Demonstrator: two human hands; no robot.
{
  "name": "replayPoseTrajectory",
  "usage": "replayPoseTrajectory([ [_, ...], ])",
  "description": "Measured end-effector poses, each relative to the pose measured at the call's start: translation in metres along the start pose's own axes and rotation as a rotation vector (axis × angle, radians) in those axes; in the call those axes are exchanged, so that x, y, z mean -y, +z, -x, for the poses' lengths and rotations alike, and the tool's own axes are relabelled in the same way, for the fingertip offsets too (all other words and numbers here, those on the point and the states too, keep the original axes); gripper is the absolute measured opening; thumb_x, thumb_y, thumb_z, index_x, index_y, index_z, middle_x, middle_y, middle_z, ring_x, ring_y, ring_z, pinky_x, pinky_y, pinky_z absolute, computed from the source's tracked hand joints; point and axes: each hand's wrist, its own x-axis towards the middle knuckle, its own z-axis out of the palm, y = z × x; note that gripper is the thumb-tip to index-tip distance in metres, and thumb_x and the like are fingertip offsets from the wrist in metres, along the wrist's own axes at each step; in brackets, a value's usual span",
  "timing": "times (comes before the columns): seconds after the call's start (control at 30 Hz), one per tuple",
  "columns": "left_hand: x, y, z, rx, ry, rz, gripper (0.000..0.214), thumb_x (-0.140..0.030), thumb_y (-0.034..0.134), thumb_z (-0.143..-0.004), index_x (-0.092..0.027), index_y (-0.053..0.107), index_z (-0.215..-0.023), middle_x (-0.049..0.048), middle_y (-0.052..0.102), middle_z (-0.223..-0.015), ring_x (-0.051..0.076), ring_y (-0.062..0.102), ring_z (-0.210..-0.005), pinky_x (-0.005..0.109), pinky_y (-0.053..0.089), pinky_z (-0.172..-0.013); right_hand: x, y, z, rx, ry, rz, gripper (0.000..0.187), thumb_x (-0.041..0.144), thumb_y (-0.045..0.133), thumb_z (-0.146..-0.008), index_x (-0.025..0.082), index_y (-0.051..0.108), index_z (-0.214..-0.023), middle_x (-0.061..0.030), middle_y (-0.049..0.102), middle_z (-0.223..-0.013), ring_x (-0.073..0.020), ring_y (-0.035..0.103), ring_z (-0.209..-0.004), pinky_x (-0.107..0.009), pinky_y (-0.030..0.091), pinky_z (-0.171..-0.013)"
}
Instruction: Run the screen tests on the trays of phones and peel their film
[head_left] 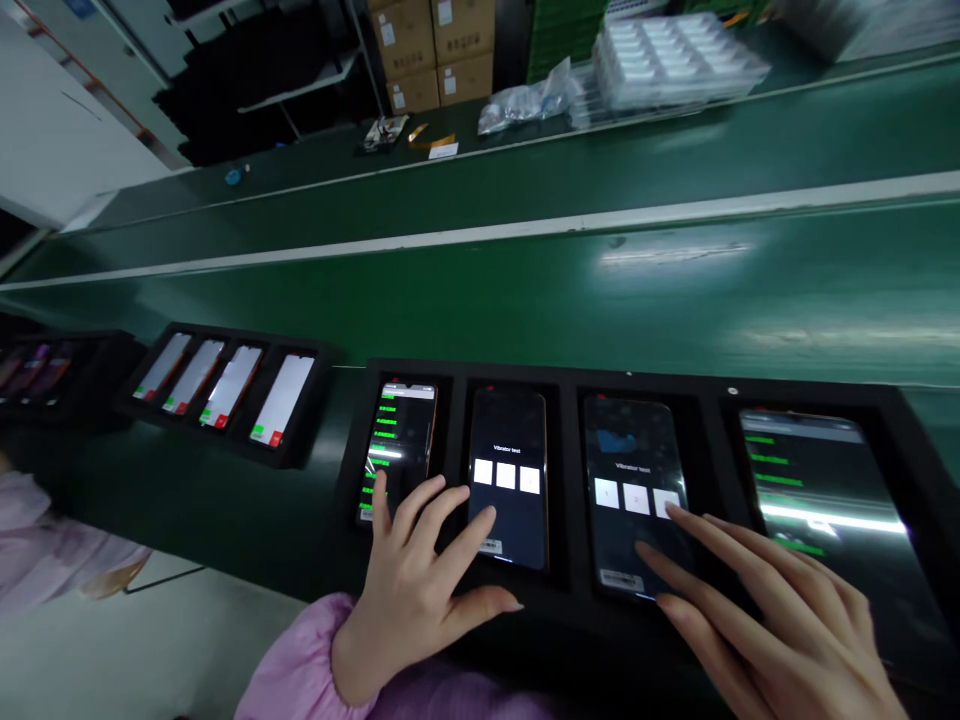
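Left grip point(424, 575): fingers spread wide, clasping nothing; the little finger is over the leftmost phone point(405, 430), the index near the lower left of the second phone point(508, 525); contact cannot be told.
Right grip point(795, 610): loosely spread, the index fingertip at the third white square on the third phone point(619, 535), the thumb apart below.
Phones: flat, glossy slabs across the lower centre and right; the middle two read "Vibrator test" above white squares, the leftmost and the fourth phone point(817, 480) show green text lines.
In the way: the right hand hides part of the third and fourth phones.
Black tray point(525, 373): matt, with four rectangular recesses, one phone in each.
Neighbouring tray point(319, 385): left of centre, carrying four white-screened phones point(289, 400).
Tabletop point(375, 290): smooth green, a pale strip point(480, 235) running across it.
Left edge: a co-worker's pink sleeve point(52, 550).
Upper right: crinkled clear bag point(525, 105) beside stacked moulded plastic trays point(667, 60).
Top centre: brown cardboard boxes point(465, 30).
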Motion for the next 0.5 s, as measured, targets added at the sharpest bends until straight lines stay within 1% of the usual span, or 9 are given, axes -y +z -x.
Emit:
replayPoseTrajectory([
  [0.2, -0.0007, 0.0004, 0.0018, 0.064, 0.011, -0.033, 0.055, -0.067, 0.049, -0.105, -0.026, 0.076, -0.129, 0.0095, 0.072, -0.131, 0.028, 0.054, -0.135, 0.058, 0.004, -0.136, 0.0037, -0.0017, -0.0021, 0.002, 0.032, -0.007, 0.027, 0.035, 0.053, -0.109, 0.022, 0.074, -0.120, -0.0145, 0.067, -0.138, -0.0339, 0.064, -0.120, -0.050, 0.044, -0.096],
  [0.37, 0.0007, 0.0028, 0.0022, 0.040, 0.009, -0.024, 0.053, -0.065, 0.049, -0.106, -0.026, 0.077, -0.128, 0.0092, 0.073, -0.129, 0.028, 0.055, -0.134, 0.058, 0.006, -0.136, 0.0050, -0.0041, -0.0027, 0.002, 0.041, 0.008, 0.025, 0.033, 0.054, -0.109, 0.022, 0.075, -0.117, -0.0134, 0.068, -0.136, -0.0311, 0.065, -0.121, -0.046, 0.047, -0.095],
  [0.5, 0.0000, 0.0039, 0.0016, 0.025, 0.026, -0.017, 0.048, -0.061, 0.052, -0.106, -0.025, 0.078, -0.126, 0.0101, 0.073, -0.128, 0.029, 0.055, -0.134, 0.060, 0.008, -0.136, 0.0079, -0.0087, -0.0092, 0.030, 0.036, 0.035, 0.022, 0.030, 0.055, -0.109, 0.020, 0.073, -0.117, -0.0148, 0.067, -0.136, -0.0304, 0.063, -0.122, -0.046, 0.045, -0.097],
])
